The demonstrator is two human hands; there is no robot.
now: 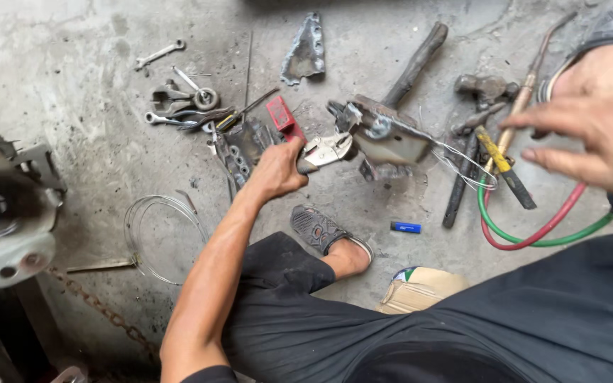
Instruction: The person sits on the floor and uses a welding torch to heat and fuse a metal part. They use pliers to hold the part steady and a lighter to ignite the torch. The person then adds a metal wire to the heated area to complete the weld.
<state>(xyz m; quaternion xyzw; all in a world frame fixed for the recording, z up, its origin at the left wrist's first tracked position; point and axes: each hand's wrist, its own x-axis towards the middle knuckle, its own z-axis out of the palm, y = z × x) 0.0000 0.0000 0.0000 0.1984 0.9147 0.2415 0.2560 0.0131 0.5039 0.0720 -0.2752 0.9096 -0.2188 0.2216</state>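
The left hand [278, 172] is gripping a pair of red-handled pliers [317, 149], fingers wrapped tight around the handles. The pliers' long axis is running from the hand up and to the right, the silver head pointing at a rusty metal bracket [391, 138] lying on the concrete floor [72, 57]. The head is sitting just at the bracket's left end, touching or nearly so; the exact contact is hard to tell. Thin wire [462, 159] is looping off the bracket's right side.

The right hand [590, 135] is hovering well to the right, fingers spread and holding nothing, above a torch [526, 92] with red and green hoses [533, 234]. So the left hand is far nearer the bracket, which lies straight ahead of its tool; the right hand would be reaching leftward across a yellow-handled tool [501, 163].

Around them, spanners [161, 53], a hammer [416, 64], a wire coil [161, 234] and a blue lighter [406, 227] are lying scattered.
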